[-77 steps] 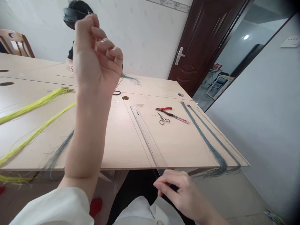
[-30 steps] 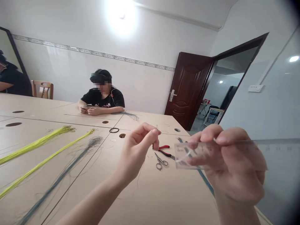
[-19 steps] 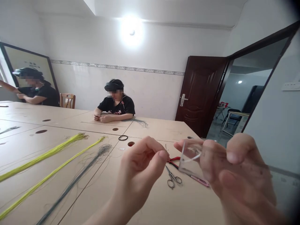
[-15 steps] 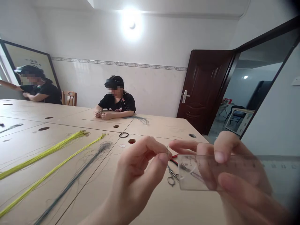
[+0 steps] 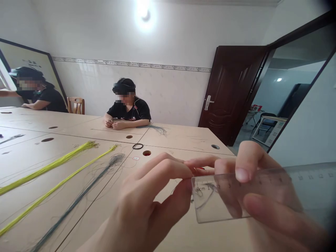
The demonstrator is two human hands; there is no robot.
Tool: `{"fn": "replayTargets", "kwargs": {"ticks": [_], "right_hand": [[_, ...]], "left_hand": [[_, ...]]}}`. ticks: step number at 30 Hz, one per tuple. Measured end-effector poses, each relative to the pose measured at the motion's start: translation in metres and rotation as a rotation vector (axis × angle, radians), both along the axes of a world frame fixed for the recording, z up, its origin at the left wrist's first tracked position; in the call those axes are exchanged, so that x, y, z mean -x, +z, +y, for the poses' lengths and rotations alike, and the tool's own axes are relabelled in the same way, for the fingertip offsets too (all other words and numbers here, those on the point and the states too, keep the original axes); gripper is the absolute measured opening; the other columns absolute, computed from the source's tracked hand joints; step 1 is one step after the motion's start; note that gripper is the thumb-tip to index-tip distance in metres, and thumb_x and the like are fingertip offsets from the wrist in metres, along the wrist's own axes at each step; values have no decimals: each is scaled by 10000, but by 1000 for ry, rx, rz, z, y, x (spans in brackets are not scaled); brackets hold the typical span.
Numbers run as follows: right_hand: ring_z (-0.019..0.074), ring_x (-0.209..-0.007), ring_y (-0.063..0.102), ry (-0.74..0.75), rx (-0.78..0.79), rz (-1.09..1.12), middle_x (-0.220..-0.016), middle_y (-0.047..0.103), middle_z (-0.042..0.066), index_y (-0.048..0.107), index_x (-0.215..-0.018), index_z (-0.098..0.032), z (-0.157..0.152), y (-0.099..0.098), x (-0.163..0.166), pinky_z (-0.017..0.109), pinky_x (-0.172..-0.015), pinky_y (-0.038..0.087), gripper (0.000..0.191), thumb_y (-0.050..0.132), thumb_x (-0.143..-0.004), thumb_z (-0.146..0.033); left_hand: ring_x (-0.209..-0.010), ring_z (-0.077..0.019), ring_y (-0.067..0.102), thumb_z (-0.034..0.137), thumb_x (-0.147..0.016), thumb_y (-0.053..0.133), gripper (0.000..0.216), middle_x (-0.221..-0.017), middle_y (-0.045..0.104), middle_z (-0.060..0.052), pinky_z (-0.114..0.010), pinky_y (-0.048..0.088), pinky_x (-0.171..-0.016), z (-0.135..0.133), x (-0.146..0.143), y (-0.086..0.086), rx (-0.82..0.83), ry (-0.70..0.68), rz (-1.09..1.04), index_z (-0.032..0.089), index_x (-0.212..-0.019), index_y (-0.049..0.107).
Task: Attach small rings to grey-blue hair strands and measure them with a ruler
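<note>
My right hand is closed on a clear plastic ruler, thumb on its upper edge. The ruler is held above the table, its 0 cm end to the left. At that end is my left hand, thumb and forefinger pinched together; whatever they grip is too small or hidden to make out. Thin grey strands show through the ruler's clear plastic. Left of my hands, a bundle of grey line and two bundles of yellow line, one thick and one thin, lie across the table.
A black ring lies near a cable hole in the table. Across from me a person sits with both hands together, beside more grey line. Another person is at the far left. A brown door stands ajar.
My left hand and the ruler's zero end have come together, and the ruler has tilted slightly. The scissor-like handles below are now mostly hidden. The view has shifted down a little.
</note>
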State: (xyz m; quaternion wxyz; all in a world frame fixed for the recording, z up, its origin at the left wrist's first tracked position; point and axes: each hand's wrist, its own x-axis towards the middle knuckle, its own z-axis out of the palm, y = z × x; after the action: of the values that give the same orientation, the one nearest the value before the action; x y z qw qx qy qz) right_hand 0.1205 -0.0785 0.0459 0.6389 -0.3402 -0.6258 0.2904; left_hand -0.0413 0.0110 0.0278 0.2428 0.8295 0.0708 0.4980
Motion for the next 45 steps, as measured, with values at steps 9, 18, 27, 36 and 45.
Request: {"fn": "replayTargets", "kwargs": {"ticks": [9,18,27,36,45], "right_hand": [[263,-1079,605,112,-55,95,-500,511,-30,533,-814,-264,4,-1,5,479,-950,464,229,714,-775,-399],[232,-972,643,131,-65,80,-525,503,-37,527,-822,-250,3,-1,3,481,-994,427,214,692,-801,-385],[181,-954,644,107,-82,38,-513,500,-42,533,-849,-255,0,-4,2,382,-992,432,123,652,-837,-280],[160,-931,646,117,-110,17,-501,469,-52,520,-848,-258,5,-4,2,349,-989,421,102,622,-843,-248],[196,-1021,627,132,-68,24,-509,494,-40,502,-828,-256,1,-1,2,421,-977,443,107,606,-846,-236]], "left_hand": [[-747,-56,557,59,-885,486,174,-866,578,33,-141,450,-592,1,0,5,-20,-81,-35,226,-918,524],[-718,-33,535,53,-888,478,163,-880,569,38,-115,422,-534,2,-2,4,-12,-127,-34,208,-914,521],[-734,-46,558,68,-899,478,153,-857,570,35,-154,480,-720,3,1,3,-25,-130,-63,206,-939,530],[-801,-52,565,49,-896,469,168,-872,575,27,-141,479,-718,1,3,2,-28,-166,-60,197,-949,530],[-730,-49,550,80,-907,461,152,-837,561,22,-131,450,-598,1,2,3,-43,-144,-38,209,-944,532]]}}
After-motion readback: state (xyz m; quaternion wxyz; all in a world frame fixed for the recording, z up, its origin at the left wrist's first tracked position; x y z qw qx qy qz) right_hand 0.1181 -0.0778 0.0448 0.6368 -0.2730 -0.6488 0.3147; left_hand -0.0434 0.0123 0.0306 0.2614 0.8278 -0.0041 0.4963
